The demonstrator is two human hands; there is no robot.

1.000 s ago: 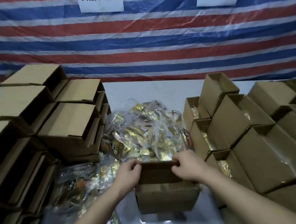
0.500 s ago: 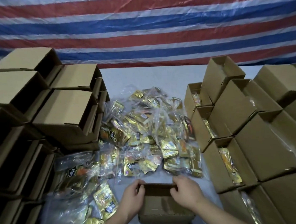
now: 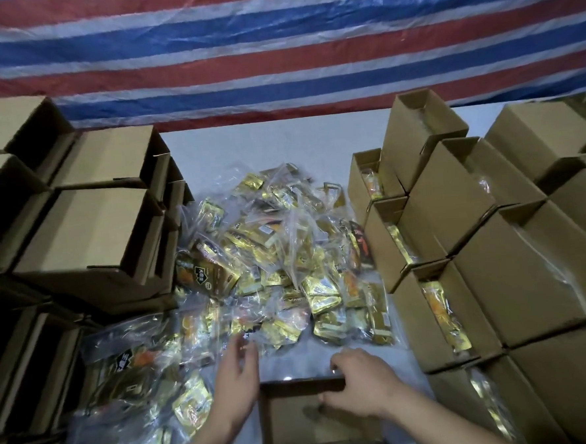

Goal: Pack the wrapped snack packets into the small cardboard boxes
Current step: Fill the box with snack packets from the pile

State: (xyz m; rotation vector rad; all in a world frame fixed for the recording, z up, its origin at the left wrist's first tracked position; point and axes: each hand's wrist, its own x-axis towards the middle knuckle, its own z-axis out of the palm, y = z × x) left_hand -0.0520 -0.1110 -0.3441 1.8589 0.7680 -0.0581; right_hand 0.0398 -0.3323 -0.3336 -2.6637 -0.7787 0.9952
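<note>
A small open cardboard box (image 3: 307,427) stands on the table right in front of me. My right hand (image 3: 361,384) grips its far rim, thumb inside the box. My left hand (image 3: 237,379) is off the box, fingers relaxed and blurred, reaching toward the near edge of the heap of gold snack packets in clear wrap (image 3: 280,257). It holds nothing.
Empty open boxes are stacked on their sides at the left (image 3: 93,234). Rows of boxes with packets inside stand at the right (image 3: 445,315). More bagged packets (image 3: 129,376) lie at the near left. A striped tarp (image 3: 274,51) hangs behind the white table (image 3: 263,144).
My left hand let go of the box's rim and moved forward toward the packets. The right hand stays on the box. The camera has tilted further down.
</note>
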